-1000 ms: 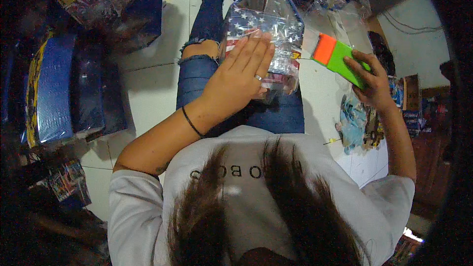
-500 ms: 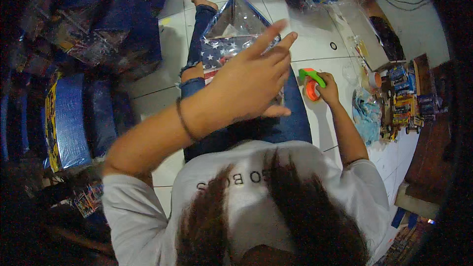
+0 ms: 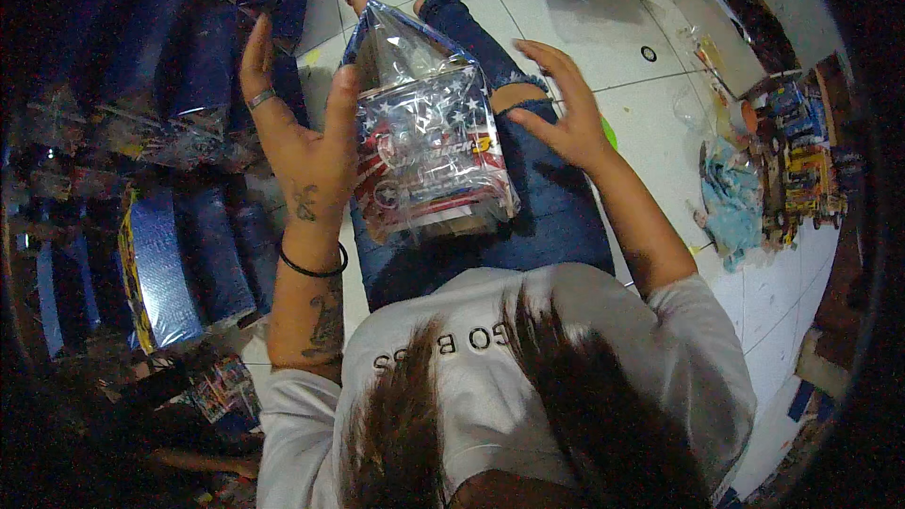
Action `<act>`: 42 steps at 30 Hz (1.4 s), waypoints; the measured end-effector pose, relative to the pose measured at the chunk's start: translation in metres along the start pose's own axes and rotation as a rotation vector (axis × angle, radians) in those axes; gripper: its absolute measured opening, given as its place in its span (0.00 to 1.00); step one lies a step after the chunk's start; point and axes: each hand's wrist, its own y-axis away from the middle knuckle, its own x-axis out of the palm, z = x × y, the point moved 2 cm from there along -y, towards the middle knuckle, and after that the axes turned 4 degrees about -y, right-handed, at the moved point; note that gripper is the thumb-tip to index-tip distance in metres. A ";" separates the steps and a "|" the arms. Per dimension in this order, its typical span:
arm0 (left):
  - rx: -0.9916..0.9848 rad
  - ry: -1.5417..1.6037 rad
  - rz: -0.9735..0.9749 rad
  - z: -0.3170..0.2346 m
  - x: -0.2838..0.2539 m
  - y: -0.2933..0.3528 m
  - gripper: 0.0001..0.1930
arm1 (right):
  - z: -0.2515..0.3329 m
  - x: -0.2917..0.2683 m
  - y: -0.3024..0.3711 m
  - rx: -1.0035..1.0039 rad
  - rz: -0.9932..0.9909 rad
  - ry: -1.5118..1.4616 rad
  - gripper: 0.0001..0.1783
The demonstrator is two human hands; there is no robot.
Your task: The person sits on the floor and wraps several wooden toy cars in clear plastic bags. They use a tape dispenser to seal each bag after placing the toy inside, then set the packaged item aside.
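I sit on a white tiled floor (image 3: pixel 660 104), legs in blue jeans (image 3: pixel 556 217) stretched out. A clear plastic toy package (image 3: pixel 429 146) with stars and stripes lies along my left thigh. My left hand (image 3: pixel 302 137) is raised at its left edge, fingers spread, holding nothing. My right hand (image 3: pixel 561 113) hovers at its right edge, fingers spread. A black band (image 3: pixel 311 269) circles my left wrist.

The floor (image 3: pixel 603 47) is of white tiles. Left of it stand stacked blue packages (image 3: pixel 160 264). Right of it, colourful toy boxes (image 3: pixel 801 179) lie near a dark wooden edge.
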 end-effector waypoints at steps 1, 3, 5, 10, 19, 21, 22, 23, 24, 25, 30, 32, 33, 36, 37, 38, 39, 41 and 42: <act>-0.283 -0.093 0.014 0.014 -0.004 0.010 0.35 | 0.008 0.013 -0.010 -0.036 0.032 -0.009 0.28; -0.359 0.015 0.119 0.026 0.000 0.030 0.34 | 0.012 0.031 -0.026 -0.102 -0.073 -0.185 0.19; -0.409 0.072 0.189 0.031 0.002 0.042 0.34 | 0.008 0.046 -0.037 -0.111 -0.130 -0.244 0.12; -0.301 -0.016 0.254 0.025 -0.001 0.052 0.35 | 0.014 0.056 -0.044 0.047 -0.274 -0.285 0.05; -0.393 0.130 0.133 0.032 0.006 0.068 0.29 | 0.014 0.078 -0.040 0.696 -0.009 -0.997 0.34; -0.586 0.336 0.173 0.038 0.002 0.080 0.31 | -0.024 0.092 -0.044 1.152 0.092 -0.914 0.32; -0.739 0.487 0.175 0.045 0.002 0.086 0.33 | -0.036 0.100 -0.041 1.105 0.186 -1.057 0.30; -0.895 0.621 0.159 0.049 0.001 0.098 0.34 | -0.047 0.105 -0.035 1.179 0.191 -1.110 0.29; -1.075 0.797 0.135 0.064 0.007 0.098 0.35 | -0.059 0.110 -0.032 1.246 0.199 -1.013 0.29; -1.095 0.836 0.156 0.074 0.013 0.102 0.36 | -0.065 0.111 -0.026 1.245 0.247 -1.011 0.26; -0.975 0.892 0.224 0.132 0.060 0.102 0.39 | -0.050 0.097 -0.029 1.115 0.272 -0.899 0.21; -0.585 0.402 0.208 0.136 0.063 0.099 0.43 | -0.030 0.087 -0.055 0.930 0.290 -1.000 0.26; -0.431 0.138 0.146 0.133 0.059 0.100 0.45 | -0.018 0.083 -0.067 0.833 0.400 -1.171 0.30; 0.064 -0.188 -0.023 0.109 0.049 0.108 0.46 | 0.009 0.088 -0.114 0.756 0.644 -0.934 0.41; 0.264 -0.348 -0.052 0.100 0.048 0.113 0.45 | 0.015 0.085 -0.130 0.669 0.762 -0.831 0.43; 0.410 -0.530 -0.033 0.093 0.049 0.122 0.44 | 0.017 0.097 -0.138 0.663 0.663 -0.722 0.38; 0.495 -0.586 -0.008 0.090 0.054 0.129 0.44 | 0.018 0.108 -0.142 0.610 0.659 -0.557 0.38; 0.527 -0.696 0.150 0.086 0.069 0.152 0.43 | 0.013 0.124 -0.149 0.556 0.854 -0.336 0.36; 0.469 -0.615 0.370 0.086 0.080 0.165 0.43 | 0.005 0.135 -0.145 0.788 1.032 -0.272 0.34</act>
